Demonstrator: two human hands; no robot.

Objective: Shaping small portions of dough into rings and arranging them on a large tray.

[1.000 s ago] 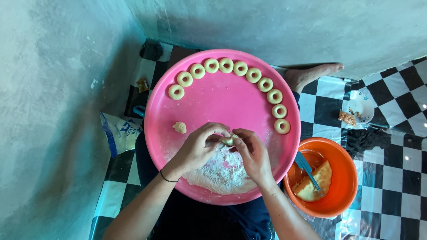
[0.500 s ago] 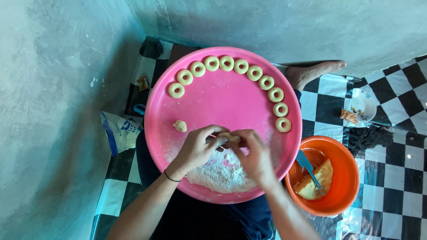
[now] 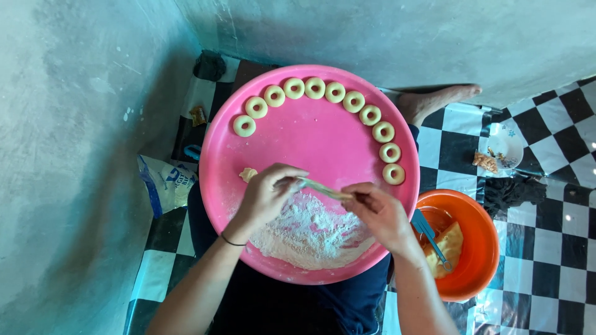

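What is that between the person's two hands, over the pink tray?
A thin strip of pale dough stretches between the left hand and right hand, above the flour pile on the pink tray, in the head view.

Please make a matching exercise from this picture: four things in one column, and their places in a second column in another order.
Things:
1. dough strip
2. dough rings
3. flour pile
4. orange bowl

Places:
A. on the floor, right of the pink tray
B. stretched between the left hand and the right hand
C. in an arc along the tray's far rim
D. on the tray's near part, under the hands

Pairs: 1-B, 2-C, 3-D, 4-A
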